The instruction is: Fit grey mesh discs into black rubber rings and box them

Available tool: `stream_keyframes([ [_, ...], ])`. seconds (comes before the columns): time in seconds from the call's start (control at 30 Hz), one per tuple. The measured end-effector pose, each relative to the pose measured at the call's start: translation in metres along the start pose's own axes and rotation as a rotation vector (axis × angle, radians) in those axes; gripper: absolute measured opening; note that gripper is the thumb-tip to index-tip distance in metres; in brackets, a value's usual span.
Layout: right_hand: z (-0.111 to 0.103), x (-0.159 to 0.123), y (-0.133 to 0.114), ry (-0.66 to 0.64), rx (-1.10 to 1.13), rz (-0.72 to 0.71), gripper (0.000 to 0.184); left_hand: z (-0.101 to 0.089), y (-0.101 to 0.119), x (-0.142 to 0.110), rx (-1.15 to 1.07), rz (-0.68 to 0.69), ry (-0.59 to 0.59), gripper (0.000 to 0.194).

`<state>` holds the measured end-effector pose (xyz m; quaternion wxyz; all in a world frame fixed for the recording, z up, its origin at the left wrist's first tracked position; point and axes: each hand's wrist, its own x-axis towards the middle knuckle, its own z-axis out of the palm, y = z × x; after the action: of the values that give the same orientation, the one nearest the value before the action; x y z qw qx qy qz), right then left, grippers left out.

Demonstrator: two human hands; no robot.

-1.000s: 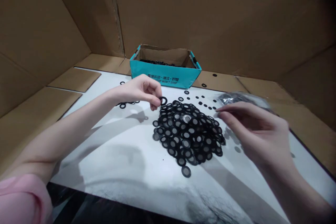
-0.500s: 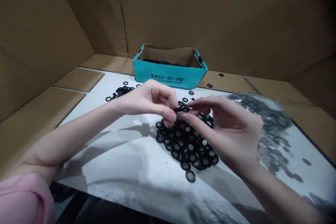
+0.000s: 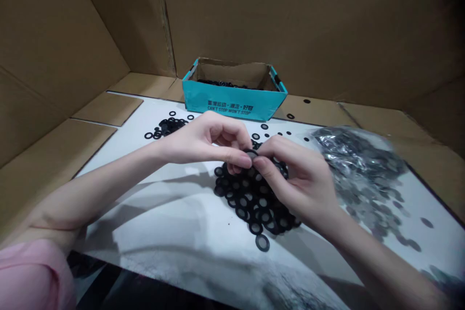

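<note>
Between my two hands is a small black ring with a grey disc in its middle. My left hand pinches its left side between thumb and fingers. On the other side, the thumb and forefinger of my right hand press together on its edge. Below them spreads a pile of black rings with grey discs in their centres, partly covered by my right hand. One such ring lies apart at the pile's near end.
Behind my hands stands a turquoise box holding black rings. A smaller heap of black rings lies at the left. At the right, a clear plastic bag of grey discs spills loose discs onto the white table. Cardboard walls surround it.
My right hand has moved left and its fingers have closed in on the ring's edge. The ring now lies flatter between both hands, with its grey disc showing.
</note>
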<state>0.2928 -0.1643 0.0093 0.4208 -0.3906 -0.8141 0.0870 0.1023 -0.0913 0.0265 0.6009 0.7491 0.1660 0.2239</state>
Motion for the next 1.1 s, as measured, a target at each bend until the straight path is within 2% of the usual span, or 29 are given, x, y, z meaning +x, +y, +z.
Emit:
stream_keyframes([
  [0.1, 0.001, -0.003, 0.004, -0.013, 0.004, -0.035, 0.015, 0.003, -0.001, -0.001, -0.065, -0.009, -0.034, 0.006],
  [0.27, 0.001, -0.005, 0.006, 0.018, -0.037, -0.05, 0.013, 0.009, 0.002, -0.002, -0.086, -0.048, 0.011, 0.005],
  [0.57, 0.001, -0.007, 0.008, 0.013, 0.187, 0.018, 0.011, 0.016, 0.003, 0.001, -0.16, -0.043, 0.058, 0.011],
  [0.7, 0.002, -0.008, 0.007, 0.005, 0.117, -0.029, 0.012, 0.019, 0.004, 0.0, -0.167, -0.037, 0.068, 0.012],
  [0.8, 0.0, -0.007, 0.007, -0.008, 0.111, -0.074, 0.014, 0.018, 0.005, -0.001, -0.13, -0.021, 0.033, 0.011],
  [0.97, -0.003, -0.006, 0.007, -0.049, 0.214, -0.068, 0.016, 0.012, 0.012, -0.004, 0.014, -0.052, -0.044, 0.011],
  [1.1, -0.001, -0.005, 0.005, -0.048, 0.204, -0.092, 0.014, 0.005, 0.017, -0.006, 0.122, -0.07, -0.122, 0.012],
])
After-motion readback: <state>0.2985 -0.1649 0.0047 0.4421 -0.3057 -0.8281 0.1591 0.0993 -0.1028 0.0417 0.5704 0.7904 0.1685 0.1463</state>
